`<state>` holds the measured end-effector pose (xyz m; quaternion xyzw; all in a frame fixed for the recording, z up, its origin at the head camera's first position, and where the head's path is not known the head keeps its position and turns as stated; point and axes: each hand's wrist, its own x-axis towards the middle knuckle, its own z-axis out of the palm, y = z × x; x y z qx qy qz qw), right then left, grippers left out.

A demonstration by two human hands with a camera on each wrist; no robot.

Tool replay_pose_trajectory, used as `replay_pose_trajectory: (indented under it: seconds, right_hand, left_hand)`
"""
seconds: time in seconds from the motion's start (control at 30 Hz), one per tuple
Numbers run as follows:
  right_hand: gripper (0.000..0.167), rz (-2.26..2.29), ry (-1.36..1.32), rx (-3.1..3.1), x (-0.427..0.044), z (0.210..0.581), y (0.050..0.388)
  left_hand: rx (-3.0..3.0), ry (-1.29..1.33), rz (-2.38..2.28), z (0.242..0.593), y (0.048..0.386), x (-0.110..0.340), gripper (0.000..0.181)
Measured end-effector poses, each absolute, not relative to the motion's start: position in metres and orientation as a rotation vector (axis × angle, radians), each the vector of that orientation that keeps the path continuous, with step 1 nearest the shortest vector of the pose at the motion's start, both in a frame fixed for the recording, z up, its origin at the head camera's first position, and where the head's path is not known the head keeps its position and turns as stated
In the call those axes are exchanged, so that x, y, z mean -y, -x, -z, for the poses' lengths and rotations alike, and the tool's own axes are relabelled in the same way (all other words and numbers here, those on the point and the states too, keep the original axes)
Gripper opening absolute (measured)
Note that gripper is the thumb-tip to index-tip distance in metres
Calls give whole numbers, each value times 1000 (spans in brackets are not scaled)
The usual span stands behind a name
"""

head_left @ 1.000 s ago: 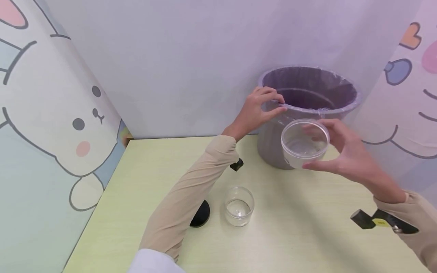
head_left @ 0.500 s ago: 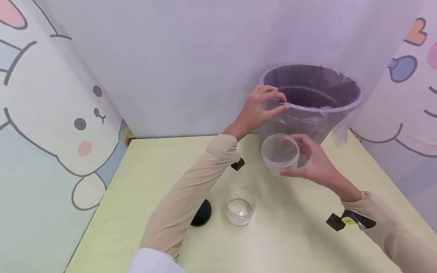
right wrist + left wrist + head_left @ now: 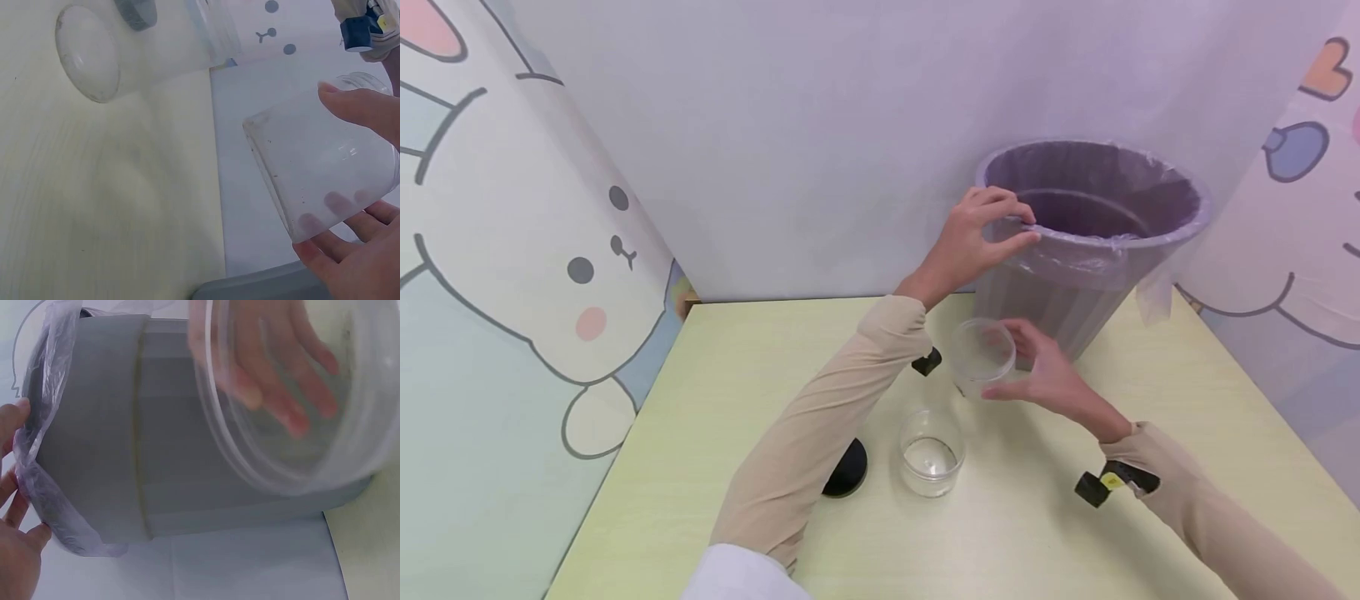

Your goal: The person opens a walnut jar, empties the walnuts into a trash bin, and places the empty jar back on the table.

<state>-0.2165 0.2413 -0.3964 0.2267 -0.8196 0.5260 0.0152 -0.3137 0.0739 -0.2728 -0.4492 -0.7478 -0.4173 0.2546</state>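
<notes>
My left hand (image 3: 962, 246) pinches the near left rim of a grey trash bin (image 3: 1030, 300), fingers over the edge and thumb outside. Between them is the thin plastic liner (image 3: 56, 500), folded over the rim. In front of the bin, my right hand (image 3: 1052, 379) holds a clear, round, open-topped jar (image 3: 331, 156) above the table, thumb on one side and fingers on the other. Small dark specks show on its wall in the right wrist view. A second clear jar (image 3: 931, 479) stands upright on the table, nearer me.
A round black disc (image 3: 850, 471) lies left of the standing jar, partly hidden by my left forearm. The pale yellow table (image 3: 760, 367) meets a plain light wall (image 3: 775, 167) at the back. Printed cartoon panels (image 3: 527, 250) border both sides.
My right hand has carried the jar left and down, from beside the bin's rim to lower in front of the bin. My left hand keeps its hold on the rim.
</notes>
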Motion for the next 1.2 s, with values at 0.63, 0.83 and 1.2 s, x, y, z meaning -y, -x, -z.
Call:
replay_pose_trajectory:
  seconds: [0.63,0.83,1.2]
  right_hand:
    - [83,-1865,-722,2568,-208,445,236]
    - [82,-1857,-684,2621,-194,449,232]
    - [75,-1729,-766,2645,-180,478,244]
  left_hand:
    - [2041,1207,1143,273,312,-75,16]
    - [2027,1221,1161,274,312,-76,16]
    - [2079,1197,1200,275,312,-74,16]
